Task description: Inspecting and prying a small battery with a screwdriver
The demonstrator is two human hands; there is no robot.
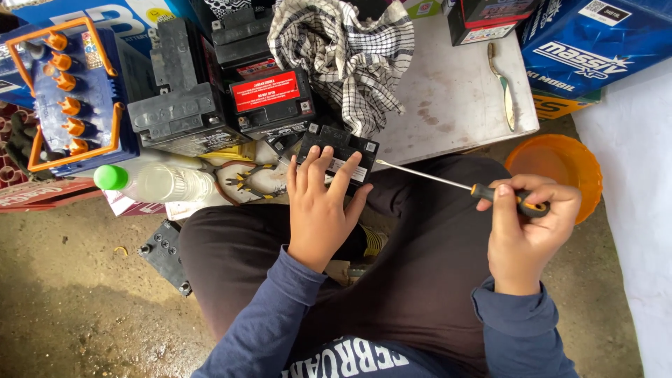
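Item: small black battery [337, 155], set at the near edge of a low white table [455, 98], just beyond the seated person's knees. Left hand [320, 206] rests flat on its top, fingers spread apart and pressing down, not curled round it.

Item: screwdriver [448, 183], orange-and-black handle, long thin shaft. Right hand [528, 227] has fingers and thumb clamped on the handle; the tip points left toward the battery and stops just short of its right edge, not touching.

Progress, as judged: battery is steadied and tool is in hand, but the tip has not met the casing; the top looks closed under the palm, so any prying or unscrewing appears still to come.

Nearby: red-labelled black battery [269, 98] just beyond; larger grey-black battery [182, 105] to its left; blue battery with orange caps [73, 91] far left; clear bottle with green cap [157, 182] lying on its side; pliers [248, 178] beside it; checked cloth [346, 56] heaped behind; brush [504, 84] on the table to the right; orange basin [560, 168] on the floor, right.
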